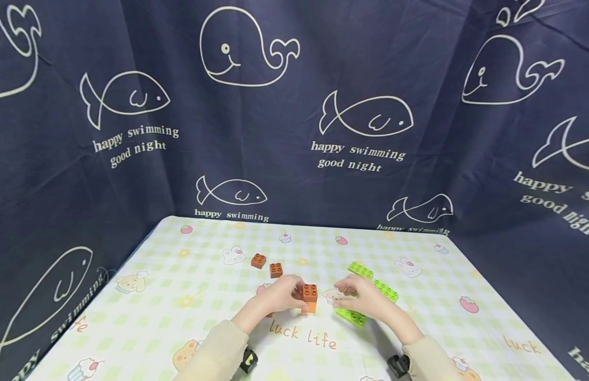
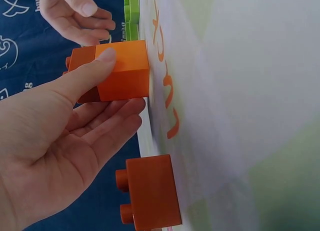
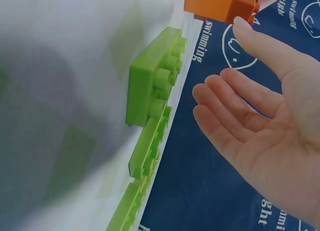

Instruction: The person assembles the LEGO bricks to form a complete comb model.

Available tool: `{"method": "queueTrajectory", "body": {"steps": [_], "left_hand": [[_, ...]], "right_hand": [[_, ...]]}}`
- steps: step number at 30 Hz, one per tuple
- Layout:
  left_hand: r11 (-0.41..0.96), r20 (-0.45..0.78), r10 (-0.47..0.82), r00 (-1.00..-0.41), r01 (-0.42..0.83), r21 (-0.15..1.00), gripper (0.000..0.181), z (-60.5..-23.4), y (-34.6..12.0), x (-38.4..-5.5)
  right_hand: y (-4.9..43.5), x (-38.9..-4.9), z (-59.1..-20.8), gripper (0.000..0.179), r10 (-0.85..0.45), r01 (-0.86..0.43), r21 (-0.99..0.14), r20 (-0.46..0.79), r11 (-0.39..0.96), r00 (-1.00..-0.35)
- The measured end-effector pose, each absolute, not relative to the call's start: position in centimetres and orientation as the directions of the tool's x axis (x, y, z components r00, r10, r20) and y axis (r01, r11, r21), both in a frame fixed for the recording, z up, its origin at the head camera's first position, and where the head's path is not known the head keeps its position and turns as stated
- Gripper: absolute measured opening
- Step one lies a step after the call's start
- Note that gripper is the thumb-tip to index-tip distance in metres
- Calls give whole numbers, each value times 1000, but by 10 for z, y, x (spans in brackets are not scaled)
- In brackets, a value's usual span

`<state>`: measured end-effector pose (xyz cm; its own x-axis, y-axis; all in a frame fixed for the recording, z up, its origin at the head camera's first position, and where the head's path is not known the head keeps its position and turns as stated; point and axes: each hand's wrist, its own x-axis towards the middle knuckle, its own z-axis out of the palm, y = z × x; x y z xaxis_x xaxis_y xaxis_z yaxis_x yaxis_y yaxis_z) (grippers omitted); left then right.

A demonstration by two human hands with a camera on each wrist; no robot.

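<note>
My left hand [image 1: 284,294] pinches a stack of two toy building bricks, its thumb flat against the side. A brown brick [image 1: 310,291] sits on top of an orange brick [image 2: 125,56], studs upward, with the orange base right at the tabletop. Across from it, my right hand [image 1: 363,297] is held with fingers relaxed and nothing between them. Beneath and beside that hand lie green bricks, a near one [image 3: 150,78], a middle one [image 1: 387,290] and a far one [image 1: 360,270]. Another brown brick [image 2: 152,191] lies close to the left hand, mostly hidden in the head view.
Two more brown bricks, one farther left [image 1: 258,261] and one nearer [image 1: 276,270], lie beyond the left hand. A patterned cloth [image 1: 147,317] covers the table. Dark blue curtains [image 1: 294,159] with fish and whale drawings enclose its back and sides.
</note>
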<state>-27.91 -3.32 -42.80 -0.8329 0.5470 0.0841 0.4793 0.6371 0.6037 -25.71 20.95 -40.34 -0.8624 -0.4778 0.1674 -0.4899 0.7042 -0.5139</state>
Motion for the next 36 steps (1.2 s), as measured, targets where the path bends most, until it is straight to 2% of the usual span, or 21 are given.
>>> {"method": "queueTrajectory", "body": {"steps": [10, 19, 36], "left_hand": [[635, 81, 546, -834, 475, 610, 41, -429, -33, -279], [618, 104, 555, -825, 493, 612, 36, -429, -35, -278], [623, 97, 550, -829, 485, 613, 34, -429, -34, -278]], "right_hand": [[217, -253, -409, 46, -485, -504, -500, 179, 704, -856], [221, -250, -411, 49, -455, -448, -525, 126, 724, -882], [226, -245, -418, 48, -432, -431, -463, 111, 775, -895]]}}
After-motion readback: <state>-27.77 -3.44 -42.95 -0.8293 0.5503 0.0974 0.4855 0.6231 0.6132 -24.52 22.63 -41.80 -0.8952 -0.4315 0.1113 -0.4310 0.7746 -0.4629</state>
